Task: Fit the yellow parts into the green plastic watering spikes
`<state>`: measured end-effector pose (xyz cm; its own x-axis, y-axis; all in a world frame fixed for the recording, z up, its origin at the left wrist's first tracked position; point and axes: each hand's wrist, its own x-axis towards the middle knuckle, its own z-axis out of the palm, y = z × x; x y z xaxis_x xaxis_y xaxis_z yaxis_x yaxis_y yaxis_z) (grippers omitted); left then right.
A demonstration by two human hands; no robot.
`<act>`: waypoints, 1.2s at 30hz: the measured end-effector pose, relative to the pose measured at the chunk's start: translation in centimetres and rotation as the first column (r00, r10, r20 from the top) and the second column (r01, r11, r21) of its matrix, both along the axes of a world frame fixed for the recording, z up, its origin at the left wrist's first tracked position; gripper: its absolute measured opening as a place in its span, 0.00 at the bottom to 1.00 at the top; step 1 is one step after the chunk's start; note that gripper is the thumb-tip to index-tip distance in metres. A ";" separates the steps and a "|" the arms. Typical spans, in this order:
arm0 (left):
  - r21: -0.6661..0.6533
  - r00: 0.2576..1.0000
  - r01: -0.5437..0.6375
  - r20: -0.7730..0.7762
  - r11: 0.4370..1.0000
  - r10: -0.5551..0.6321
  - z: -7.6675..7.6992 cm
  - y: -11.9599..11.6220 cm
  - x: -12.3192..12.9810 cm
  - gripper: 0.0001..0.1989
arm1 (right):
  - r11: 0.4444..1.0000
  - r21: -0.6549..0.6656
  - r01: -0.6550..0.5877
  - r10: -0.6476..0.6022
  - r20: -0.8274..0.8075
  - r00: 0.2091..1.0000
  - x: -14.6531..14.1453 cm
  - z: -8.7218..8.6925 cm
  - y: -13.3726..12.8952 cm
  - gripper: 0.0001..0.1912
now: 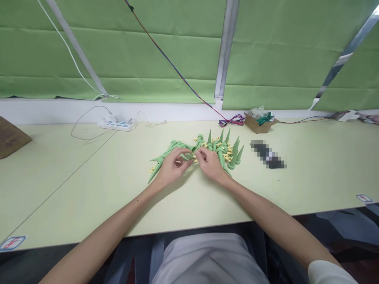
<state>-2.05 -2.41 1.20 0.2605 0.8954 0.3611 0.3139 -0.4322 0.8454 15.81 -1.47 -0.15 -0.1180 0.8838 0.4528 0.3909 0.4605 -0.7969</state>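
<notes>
Several green cone-shaped spikes (pixel 221 156) with small yellow pieces (pixel 227 153) lie in a loose heap on the pale table (pixel 189 209). My left hand (pixel 174 165) is closed around a green part (pixel 190 156) at the heap's near side. Beside it, my right hand (pixel 209 161) pinches something small, partly hidden by the fingers, close to that green part. More green spikes (pixel 158 167) lie to the left, behind and beside my left hand, with yellow pieces (pixel 151 169) near them.
A small cardboard box (pixel 258 125) with plastic bags and green material stands at the back right, beside coiled red and blue wire (pixel 232 120). A blurred dark object (pixel 268 154) lies right of the heap. A power strip (pixel 117 124) and a brown board (pixel 12 138) are at left.
</notes>
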 end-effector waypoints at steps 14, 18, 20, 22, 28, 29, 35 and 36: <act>-0.509 0.956 0.255 0.262 0.822 -0.135 0.1 0.9 -0.3 0.30 | 0.996 0.085 -0.015 0.015 -0.003 1.000 0.2 0.4 -0.5 0.14; -0.494 0.938 0.304 0.303 0.814 -0.167 0.2 0.6 -0.2 0.29 | 0.995 0.080 -0.052 0.050 0.027 0.998 0.1 0.4 -0.7 0.14; -0.492 0.939 0.308 0.297 0.814 -0.175 0.2 0.5 -0.2 0.28 | 0.995 0.077 -0.057 0.054 0.029 0.998 0.1 0.3 -0.6 0.14; -0.486 0.940 0.305 0.290 0.819 -0.178 0.1 0.5 -0.2 0.27 | 0.995 0.080 -0.059 0.057 0.027 0.998 0.1 0.2 -0.5 0.14; -0.401 0.960 0.253 0.216 0.880 -0.178 -0.1 0.7 -0.4 0.27 | 0.994 0.081 -0.070 0.068 0.020 0.997 0.2 0.1 -0.5 0.14; -0.379 0.965 0.239 0.195 0.894 -0.176 -0.2 0.7 -0.4 0.27 | 0.994 0.081 -0.070 0.069 0.017 0.997 0.2 0.1 -0.5 0.14; -0.224 0.988 0.149 -0.001 0.963 -0.153 0.1 0.3 -0.7 0.19 | 0.996 0.060 -0.072 0.072 0.004 0.997 0.2 0.1 -0.3 0.15; -0.215 0.990 0.138 -0.013 0.967 -0.144 0.1 0.1 -0.7 0.18 | 0.996 0.058 -0.070 0.070 0.003 0.998 0.2 0.1 -0.3 0.15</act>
<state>-2.75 -2.26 1.33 0.3967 0.9045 0.1568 0.2882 -0.2849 0.9142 15.99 -1.80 -0.08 -0.1792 0.8457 0.5027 0.3573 0.5321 -0.7676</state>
